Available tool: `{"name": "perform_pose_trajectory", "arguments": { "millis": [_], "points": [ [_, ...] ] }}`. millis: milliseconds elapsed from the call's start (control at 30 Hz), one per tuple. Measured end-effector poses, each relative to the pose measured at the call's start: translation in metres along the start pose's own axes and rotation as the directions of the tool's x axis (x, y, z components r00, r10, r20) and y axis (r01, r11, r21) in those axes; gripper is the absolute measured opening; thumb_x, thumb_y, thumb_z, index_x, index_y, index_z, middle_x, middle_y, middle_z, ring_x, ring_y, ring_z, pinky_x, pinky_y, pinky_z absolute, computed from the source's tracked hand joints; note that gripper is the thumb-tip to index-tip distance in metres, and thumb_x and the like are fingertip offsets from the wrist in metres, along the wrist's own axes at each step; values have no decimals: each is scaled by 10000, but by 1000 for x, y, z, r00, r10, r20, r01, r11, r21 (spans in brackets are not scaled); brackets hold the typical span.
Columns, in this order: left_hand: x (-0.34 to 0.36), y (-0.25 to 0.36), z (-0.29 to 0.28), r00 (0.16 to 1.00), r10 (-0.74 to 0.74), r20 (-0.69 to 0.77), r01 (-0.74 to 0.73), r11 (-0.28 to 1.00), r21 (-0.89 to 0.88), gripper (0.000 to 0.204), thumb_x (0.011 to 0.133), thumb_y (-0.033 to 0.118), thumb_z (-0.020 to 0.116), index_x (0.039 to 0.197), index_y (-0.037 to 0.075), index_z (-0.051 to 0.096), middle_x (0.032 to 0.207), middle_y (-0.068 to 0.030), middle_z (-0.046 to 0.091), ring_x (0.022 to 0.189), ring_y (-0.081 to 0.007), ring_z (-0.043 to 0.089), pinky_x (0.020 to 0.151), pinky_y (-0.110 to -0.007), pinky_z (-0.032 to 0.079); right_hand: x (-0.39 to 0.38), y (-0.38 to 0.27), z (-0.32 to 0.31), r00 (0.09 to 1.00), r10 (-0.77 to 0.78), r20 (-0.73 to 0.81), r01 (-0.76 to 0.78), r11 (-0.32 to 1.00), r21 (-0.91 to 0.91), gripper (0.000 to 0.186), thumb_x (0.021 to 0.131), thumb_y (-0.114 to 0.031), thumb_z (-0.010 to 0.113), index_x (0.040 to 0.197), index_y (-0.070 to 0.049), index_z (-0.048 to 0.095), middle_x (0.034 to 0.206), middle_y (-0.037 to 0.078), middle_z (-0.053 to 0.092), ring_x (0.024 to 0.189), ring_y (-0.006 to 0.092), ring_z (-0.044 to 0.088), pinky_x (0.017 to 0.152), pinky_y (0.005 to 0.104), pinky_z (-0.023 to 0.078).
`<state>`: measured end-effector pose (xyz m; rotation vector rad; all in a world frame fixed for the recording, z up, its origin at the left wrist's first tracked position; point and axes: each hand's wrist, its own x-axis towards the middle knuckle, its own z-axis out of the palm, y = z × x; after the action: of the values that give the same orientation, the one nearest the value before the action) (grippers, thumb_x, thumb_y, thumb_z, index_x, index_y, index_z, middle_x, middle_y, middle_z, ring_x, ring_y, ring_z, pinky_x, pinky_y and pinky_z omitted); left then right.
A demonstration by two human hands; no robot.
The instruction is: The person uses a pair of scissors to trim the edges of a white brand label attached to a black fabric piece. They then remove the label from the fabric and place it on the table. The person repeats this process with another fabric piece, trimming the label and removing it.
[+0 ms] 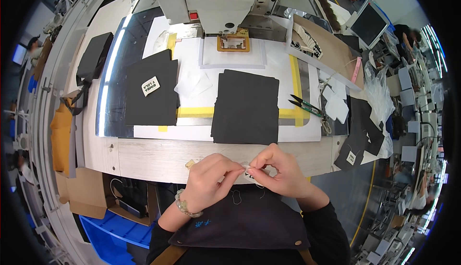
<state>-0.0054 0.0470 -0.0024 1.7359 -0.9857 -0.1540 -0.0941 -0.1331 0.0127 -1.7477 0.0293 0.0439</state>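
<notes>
My left hand (211, 178) and my right hand (273, 171) meet low in the centre, fingertips pinched on a small white label (254, 176) with dark print, partly hidden by the fingers, with loose thread below. A bead bracelet circles my left wrist. Just beyond my hands lies a stack of black fabric pieces (245, 106). Another black stack (151, 106) sits to the left, a cream label (150, 86) on top. Green-handled thread snips (305, 104) lie to the right. A small tan piece (190, 163) is near my left hand.
A machine head (204, 0) with a yellow frame (233, 44) stands above the work surface. A tray (300, 34), black scraps (360, 130) and plastic bags (379, 87) are at right; a black box (93, 56) and blue bin (103, 241) at left. Other people work at both sides.
</notes>
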Motion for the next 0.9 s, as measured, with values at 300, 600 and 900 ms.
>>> {"name": "perform_pose_trajectory", "arguments": {
  "millis": [300,600,900],
  "points": [
    [-5,-9,-33,840,208,502,42,896,-443,82,820,78,670,766,50,615,701,-40,578,622,-201,582,543,-297,455,9,9,-4,997,-70,-29,70,998,-2,212,838,46,645,897,-60,471,805,23,634,670,55,544,612,205,414],
    [-8,-19,-49,759,49,649,-31,999,-40,347,747,360,763,729,58,592,666,-22,559,567,-202,569,511,-273,433,19,32,-4,992,-8,-123,32,981,191,163,852,-17,658,958,-39,536,792,-5,591,754,70,595,644,213,465],
    [-7,-9,16,945,-228,235,247,968,-53,279,749,280,781,843,44,664,660,-38,580,506,-130,531,477,-252,423,20,24,6,951,1,-309,36,993,114,140,844,62,628,939,-16,561,857,53,635,756,74,599,647,203,480]
  ]
}}
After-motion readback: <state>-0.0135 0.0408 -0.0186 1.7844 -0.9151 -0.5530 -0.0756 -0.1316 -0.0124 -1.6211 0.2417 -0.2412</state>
